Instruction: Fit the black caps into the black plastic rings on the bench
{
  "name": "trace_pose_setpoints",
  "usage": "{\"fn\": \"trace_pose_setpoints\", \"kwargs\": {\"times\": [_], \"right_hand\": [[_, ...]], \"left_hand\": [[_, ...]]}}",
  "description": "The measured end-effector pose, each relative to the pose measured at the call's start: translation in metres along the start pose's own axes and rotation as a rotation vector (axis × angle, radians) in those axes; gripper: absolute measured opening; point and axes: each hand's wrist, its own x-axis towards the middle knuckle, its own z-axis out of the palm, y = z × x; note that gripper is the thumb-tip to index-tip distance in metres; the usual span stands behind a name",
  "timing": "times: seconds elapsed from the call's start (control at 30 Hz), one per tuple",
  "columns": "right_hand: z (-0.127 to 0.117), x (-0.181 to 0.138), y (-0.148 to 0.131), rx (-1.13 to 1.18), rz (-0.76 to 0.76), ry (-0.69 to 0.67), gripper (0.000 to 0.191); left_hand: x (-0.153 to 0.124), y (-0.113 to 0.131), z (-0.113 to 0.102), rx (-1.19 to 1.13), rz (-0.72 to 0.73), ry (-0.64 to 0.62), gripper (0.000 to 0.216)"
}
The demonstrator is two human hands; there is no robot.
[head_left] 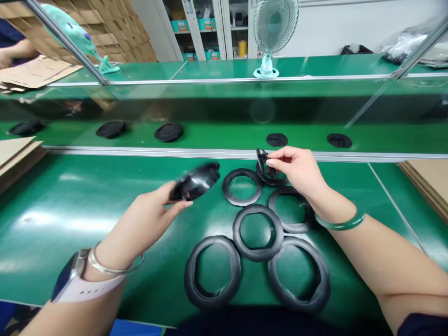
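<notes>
Blurred by motion, a glossy black round part (200, 181) is pinched in my left hand (154, 217), raised over the left of the green table. My right hand (292, 169) has its thumb and fingers closed on a thin black disc with clips (262, 161), held on edge. Right below it, partly hidden by the hand, lies a black ring (276, 180). Several more black rings lie between my hands and toward me, among them a middle ring (239, 233), a front left ring (191, 275) and a front right ring (324, 284).
Beyond a metal rail (196, 152), a green belt (224, 136) carries black discs (168, 132), spaced apart. Cardboard sheets stand at the left (17, 154) and right (430, 179). A mint fan (268, 65) sits on the back shelf. Another person's arm (19, 51) shows far left.
</notes>
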Motion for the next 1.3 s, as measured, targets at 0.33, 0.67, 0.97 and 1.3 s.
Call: {"fn": "trace_pose_setpoints", "kwargs": {"times": [0.33,0.67,0.97,1.3], "right_hand": [[0.028,-0.047,-0.032,-0.271,-0.488,-0.172,0.004],[0.046,-0.072,-0.013,-0.572,-0.843,-0.222,0.015],[0.054,-0.077,-0.006,-0.634,-0.873,-0.230,0.018],[0.054,-0.075,-0.007,-0.670,-0.826,-0.277,0.021]], "left_hand": [[-0.006,0.039,0.088,-0.995,-0.202,-0.343,0.048],[-0.013,0.040,0.092,-0.997,-0.277,-0.248,0.066],[-0.017,0.040,0.087,-0.830,-0.290,-0.212,0.063],[-0.018,0.041,0.087,-0.844,-0.358,-0.241,0.062]]}}
